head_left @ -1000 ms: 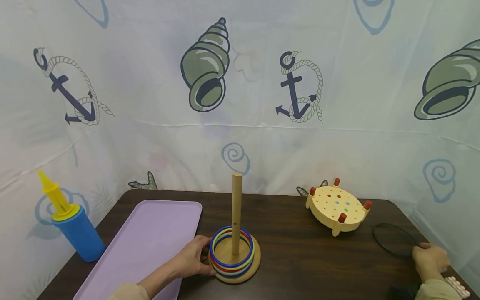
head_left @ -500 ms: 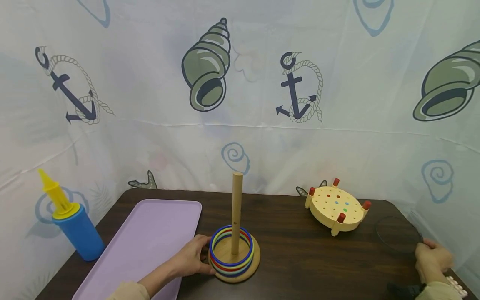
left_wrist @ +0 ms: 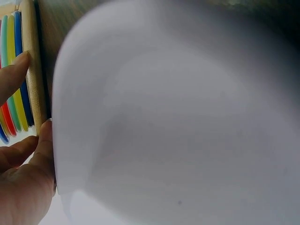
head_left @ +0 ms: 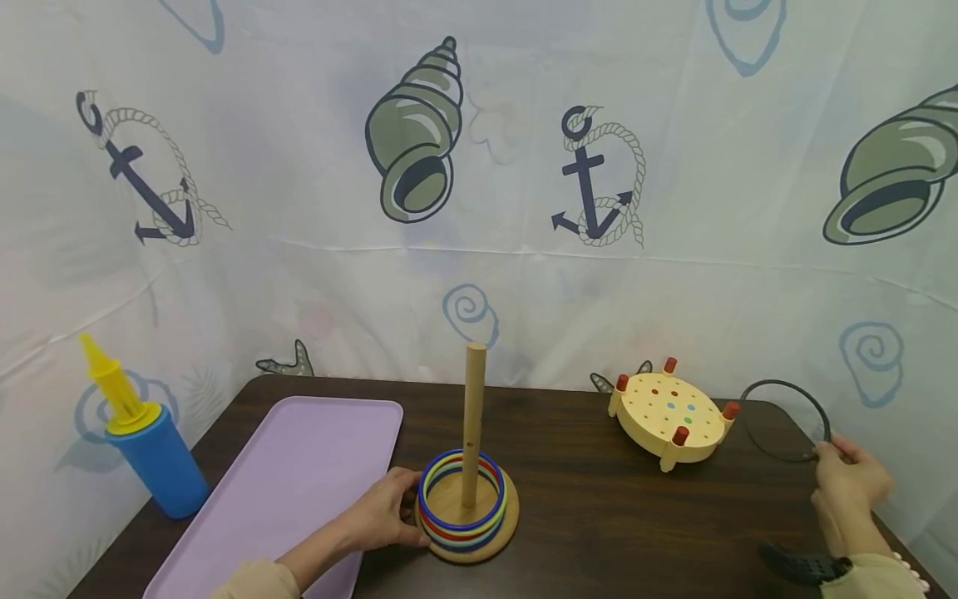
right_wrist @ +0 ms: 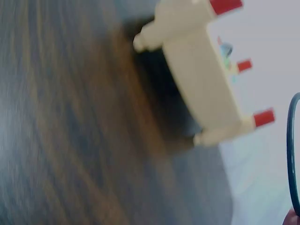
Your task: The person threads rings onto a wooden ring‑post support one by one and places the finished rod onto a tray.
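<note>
My left hand grips the left side of a wooden ring-toss stand, its upright post rising from a round base. Several coloured rings lie stacked around the post on that base. In the left wrist view a fingertip touches the rings, while other fingers reach the base's edge. At the right, my right hand pinches a thin dark ring, raised and tilted above the table. Only part of that ring shows in the right wrist view, with a fingertip at its lower end.
A lilac tray lies left of the stand. Beyond it stands a blue pump with a yellow nozzle. A round cream pegboard with red-tipped posts sits at the back right, close to the dark ring. A patterned curtain hangs behind the table.
My right hand has lifted the dark ring off the table and moved it up and away from me. The left hand and the stand have stayed put.
</note>
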A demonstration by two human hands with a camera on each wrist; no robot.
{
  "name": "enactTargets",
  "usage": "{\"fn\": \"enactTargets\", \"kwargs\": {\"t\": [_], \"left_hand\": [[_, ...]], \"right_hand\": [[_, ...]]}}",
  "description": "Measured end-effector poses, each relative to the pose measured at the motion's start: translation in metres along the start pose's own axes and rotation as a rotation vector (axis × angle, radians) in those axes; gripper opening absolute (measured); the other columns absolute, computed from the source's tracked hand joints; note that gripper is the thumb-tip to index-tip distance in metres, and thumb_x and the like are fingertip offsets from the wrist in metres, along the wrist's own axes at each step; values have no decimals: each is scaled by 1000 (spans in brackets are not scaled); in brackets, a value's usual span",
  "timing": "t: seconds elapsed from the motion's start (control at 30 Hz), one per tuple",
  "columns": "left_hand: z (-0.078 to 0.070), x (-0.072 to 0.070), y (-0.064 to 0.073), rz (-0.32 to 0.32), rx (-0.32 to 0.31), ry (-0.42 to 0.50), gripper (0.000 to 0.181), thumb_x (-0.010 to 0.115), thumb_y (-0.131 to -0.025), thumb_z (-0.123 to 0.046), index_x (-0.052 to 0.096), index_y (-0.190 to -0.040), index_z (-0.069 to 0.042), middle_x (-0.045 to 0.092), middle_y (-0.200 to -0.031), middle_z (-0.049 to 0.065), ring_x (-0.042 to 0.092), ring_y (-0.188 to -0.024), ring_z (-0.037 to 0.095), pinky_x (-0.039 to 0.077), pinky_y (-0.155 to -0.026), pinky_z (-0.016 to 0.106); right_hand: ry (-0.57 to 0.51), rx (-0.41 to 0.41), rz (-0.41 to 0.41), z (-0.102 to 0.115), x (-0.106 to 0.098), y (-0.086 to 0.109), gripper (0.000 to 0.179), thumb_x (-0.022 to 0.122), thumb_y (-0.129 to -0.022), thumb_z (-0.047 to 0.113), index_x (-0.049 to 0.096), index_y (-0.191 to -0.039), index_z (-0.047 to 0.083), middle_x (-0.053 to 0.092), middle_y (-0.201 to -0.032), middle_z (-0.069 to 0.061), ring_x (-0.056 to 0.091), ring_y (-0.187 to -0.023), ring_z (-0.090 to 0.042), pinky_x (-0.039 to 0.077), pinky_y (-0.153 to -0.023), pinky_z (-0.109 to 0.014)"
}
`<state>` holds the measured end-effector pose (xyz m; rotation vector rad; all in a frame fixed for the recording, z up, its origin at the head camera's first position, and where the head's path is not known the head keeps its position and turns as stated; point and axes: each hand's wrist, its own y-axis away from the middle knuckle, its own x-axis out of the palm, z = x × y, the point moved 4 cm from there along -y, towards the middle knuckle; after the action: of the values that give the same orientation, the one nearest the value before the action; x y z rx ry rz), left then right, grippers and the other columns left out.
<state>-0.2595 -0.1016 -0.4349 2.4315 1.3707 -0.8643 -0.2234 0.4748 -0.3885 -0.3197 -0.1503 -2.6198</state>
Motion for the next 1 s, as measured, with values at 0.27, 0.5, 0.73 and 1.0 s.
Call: {"fn": "enactTargets", "kwargs": {"t": [0.27, 0.5, 0.73, 1.0], "left_hand": [[-1, -1, 0, -2, -2, -25, 79, 87, -60, -14, 49, -123, 14, 47, -112, 18, 55, -96, 24, 54, -73, 25], [-2, -1, 0, -7, 3, -14, 78, 87, -59, -13, 49, -122, 14, 47, -112, 18, 55, -97, 24, 54, -73, 23], [-4, -1, 0, -7, 5, -8, 78, 86, -59, -12, 49, -122, 14, 47, -112, 19, 55, -98, 26, 55, -74, 26], [-5, -1, 1, 5, -6, 13, 79, 86, -60, -9, 47, -124, 15, 47, -113, 19, 55, -99, 28, 55, -75, 31]], "right_hand": [[-94, -10, 149, 18, 33, 25, 35, 55, -81, -12, 65, -68, 19, 55, -57, 8, 50, -43, -3, 43, -41, -11], [-151, -19, 274, 32, 69, 57, 25, 59, -83, -10, 68, -77, 13, 59, -68, 5, 55, -55, -5, 48, -50, -12], [-61, -100, 441, 8, 97, 44, 19, 66, -85, 2, 67, -103, 5, 60, -86, 1, 59, -75, -7, 53, -62, -14], [39, -70, 551, 51, 123, 132, 16, 62, -88, 4, 65, -102, 12, 60, -90, 6, 59, -82, -4, 53, -71, -11]]}}
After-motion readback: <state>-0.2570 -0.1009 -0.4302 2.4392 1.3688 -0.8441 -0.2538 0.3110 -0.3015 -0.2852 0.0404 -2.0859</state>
